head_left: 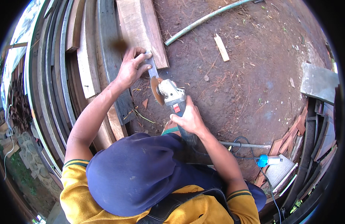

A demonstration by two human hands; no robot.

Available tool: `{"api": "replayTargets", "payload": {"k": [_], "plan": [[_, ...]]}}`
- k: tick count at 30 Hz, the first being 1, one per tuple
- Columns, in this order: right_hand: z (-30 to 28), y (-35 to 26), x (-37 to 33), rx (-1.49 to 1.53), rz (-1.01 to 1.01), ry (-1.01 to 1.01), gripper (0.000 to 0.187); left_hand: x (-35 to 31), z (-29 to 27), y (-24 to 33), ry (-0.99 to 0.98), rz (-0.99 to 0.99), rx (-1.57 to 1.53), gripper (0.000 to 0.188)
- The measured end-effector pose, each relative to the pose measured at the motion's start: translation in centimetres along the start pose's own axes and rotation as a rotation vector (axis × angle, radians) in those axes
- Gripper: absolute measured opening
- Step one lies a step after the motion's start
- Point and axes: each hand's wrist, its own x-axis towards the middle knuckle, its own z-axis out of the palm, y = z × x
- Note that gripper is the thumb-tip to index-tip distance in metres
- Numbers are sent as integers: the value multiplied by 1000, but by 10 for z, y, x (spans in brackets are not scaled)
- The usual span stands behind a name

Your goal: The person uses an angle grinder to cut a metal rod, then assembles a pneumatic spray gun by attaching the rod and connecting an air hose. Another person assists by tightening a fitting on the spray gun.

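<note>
From where I stand: one person in a yellow shirt (77, 194) and dark blue head covering (131, 173), bent over bare ground (254, 82). Left hand (133, 68): closed, thumb and fingers gripping a narrow grey metal strip (153, 71). Strip lies at the near end of a wide wooden board (139, 22), by that end's left corner, its lower tip directed back at the person. Right hand (191, 118): wrapped round the body of an angle grinder (173, 93), grip firm, thumb near a red switch (176, 108). Grinder is held above the ground; its brown disc (157, 91) stands roughly on edge, top rim at the strip's lower tip. Touching or a hair apart: cannot tell. Along the ground's left edge, long timbers (85, 56) lie side by side. Toward the ground's far edge, a pale green pipe (206, 21); nearer, right of the board, a pale wood scrap (221, 47). At the ground's right edge, a grey metal sheet (318, 83); by its near right corner, a blue-and-white object (268, 161) beside a dark cable (268, 180).
</note>
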Motion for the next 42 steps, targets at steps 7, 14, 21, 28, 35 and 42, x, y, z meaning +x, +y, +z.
{"api": "replayTargets", "payload": {"k": [7,14,21,28,35,42], "plan": [[-13,15,6,40,-21,-87,82,-2,-2,-9,-1,49,40,53],[-57,48,-18,854,-173,-267,71,20,-29,8,-182,88,2,64],[-150,108,-10,1594,-340,-226,73,30,-38,1,-224,202,71,40],[-261,135,40,1668,-450,99,72,17,-36,46,-161,-138,-363,25],[-248,167,19,1609,-176,157,68,50,-61,235,-212,-162,-880,16],[-221,147,-16,126,274,655,69,138,-41,508,-681,18,-753,21]]}}
